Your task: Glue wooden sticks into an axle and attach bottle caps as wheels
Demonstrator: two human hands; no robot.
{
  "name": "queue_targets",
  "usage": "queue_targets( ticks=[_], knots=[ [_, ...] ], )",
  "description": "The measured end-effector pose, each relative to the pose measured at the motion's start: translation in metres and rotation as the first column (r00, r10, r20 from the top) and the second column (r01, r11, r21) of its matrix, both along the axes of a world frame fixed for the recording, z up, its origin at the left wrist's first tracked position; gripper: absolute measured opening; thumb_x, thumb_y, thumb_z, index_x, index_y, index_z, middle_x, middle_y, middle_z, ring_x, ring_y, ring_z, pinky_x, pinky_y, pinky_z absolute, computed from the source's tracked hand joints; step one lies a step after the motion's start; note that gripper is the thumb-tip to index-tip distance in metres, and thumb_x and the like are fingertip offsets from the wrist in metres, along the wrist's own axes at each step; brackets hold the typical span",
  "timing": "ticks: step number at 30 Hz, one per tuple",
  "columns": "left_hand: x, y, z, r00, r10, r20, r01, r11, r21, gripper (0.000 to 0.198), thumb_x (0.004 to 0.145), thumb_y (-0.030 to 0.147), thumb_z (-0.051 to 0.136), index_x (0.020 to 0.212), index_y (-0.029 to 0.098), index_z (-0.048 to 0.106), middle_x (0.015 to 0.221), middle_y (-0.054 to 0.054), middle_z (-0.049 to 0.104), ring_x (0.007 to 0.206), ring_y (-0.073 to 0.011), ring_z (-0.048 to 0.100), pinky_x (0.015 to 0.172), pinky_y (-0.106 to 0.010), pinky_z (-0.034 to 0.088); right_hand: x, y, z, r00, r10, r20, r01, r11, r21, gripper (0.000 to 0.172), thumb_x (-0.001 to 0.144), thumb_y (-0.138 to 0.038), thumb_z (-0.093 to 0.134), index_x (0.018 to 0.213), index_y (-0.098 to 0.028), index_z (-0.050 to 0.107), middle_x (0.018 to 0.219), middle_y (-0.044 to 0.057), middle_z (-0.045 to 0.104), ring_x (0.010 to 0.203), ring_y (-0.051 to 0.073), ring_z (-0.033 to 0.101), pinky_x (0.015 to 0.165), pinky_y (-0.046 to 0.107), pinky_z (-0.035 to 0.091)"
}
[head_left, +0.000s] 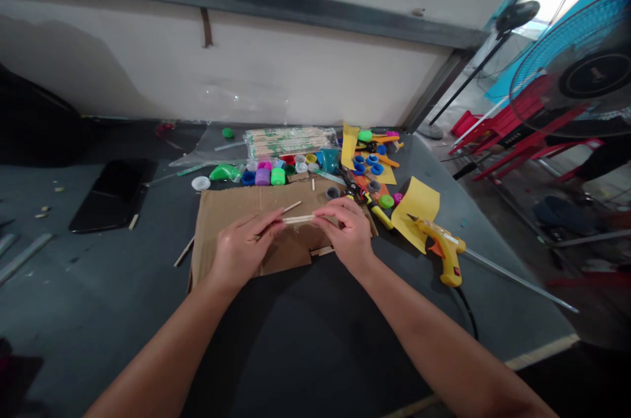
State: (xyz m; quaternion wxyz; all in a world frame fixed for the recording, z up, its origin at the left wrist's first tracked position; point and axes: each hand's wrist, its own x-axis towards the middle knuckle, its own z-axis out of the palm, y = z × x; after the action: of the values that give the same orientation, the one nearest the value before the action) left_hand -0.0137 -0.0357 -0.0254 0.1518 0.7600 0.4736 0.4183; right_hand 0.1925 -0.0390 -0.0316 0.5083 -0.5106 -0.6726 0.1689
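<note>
Over a flat piece of brown cardboard (217, 217), my left hand (246, 244) and my right hand (349, 231) pinch opposite ends of pale wooden sticks (298, 219). The sticks lie side by side, nearly level; I cannot tell exactly how many there are. Another short stick (292, 206) shows just beyond my left fingertips; whether it is held or lies on the cardboard is unclear. A small stick piece (313, 185) rests near the cardboard's far edge. Yellow-handled pliers (377, 209) lie beyond my right hand.
A yellow glue gun (446, 250) with a glue stick in its back lies at right by yellow sheets (419, 208). Wrapped wooden chopsticks (290, 140) and colourful bottle caps (263, 176) line the back. A black phone (113, 194) lies left; a fan (591, 76) stands right.
</note>
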Motion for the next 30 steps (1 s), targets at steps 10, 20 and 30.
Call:
queue_targets(
  ticks=[10, 20, 30],
  knots=[
    [0.0, 0.0, -0.001, 0.998, -0.042, 0.054, 0.047, 0.994, -0.096, 0.019, 0.088, 0.032, 0.057, 0.095, 0.024, 0.073, 0.078, 0.0, 0.074, 0.072, -0.015, 0.069, 0.068, -0.026, 0.054, 0.0, 0.0, 0.004, 0.993, 0.029, 0.112, -0.042, 0.993, 0.113, 0.007, 0.082, -0.026, 0.068, 0.087, -0.028, 0.073, 0.082, 0.003, 0.064, 0.084, 0.019, 0.061, 0.081, 0.036, 0.048],
    [0.004, -0.001, -0.004, 0.998, -0.002, 0.057, 0.016, 0.969, -0.247, 0.022, 0.088, 0.037, 0.056, 0.093, 0.024, 0.073, 0.07, 0.002, 0.072, 0.067, -0.0141, 0.067, 0.067, -0.025, 0.051, 0.001, 0.0, 0.004, 0.955, 0.026, 0.297, -0.087, 0.977, 0.195, 0.013, 0.088, -0.026, 0.061, 0.095, -0.024, 0.072, 0.084, 0.004, 0.067, 0.082, 0.018, 0.061, 0.08, 0.034, 0.047],
    [0.002, 0.0, -0.013, 0.998, -0.062, -0.014, 0.06, 0.991, -0.12, 0.021, 0.091, 0.032, 0.053, 0.093, 0.024, 0.072, 0.078, 0.001, 0.074, 0.068, -0.0135, 0.068, 0.066, -0.025, 0.051, 0.003, 0.002, 0.001, 0.94, 0.027, 0.341, -0.099, 0.976, 0.195, 0.011, 0.089, -0.026, 0.06, 0.089, -0.021, 0.07, 0.082, 0.004, 0.068, 0.08, 0.017, 0.058, 0.077, 0.032, 0.047]
  ],
)
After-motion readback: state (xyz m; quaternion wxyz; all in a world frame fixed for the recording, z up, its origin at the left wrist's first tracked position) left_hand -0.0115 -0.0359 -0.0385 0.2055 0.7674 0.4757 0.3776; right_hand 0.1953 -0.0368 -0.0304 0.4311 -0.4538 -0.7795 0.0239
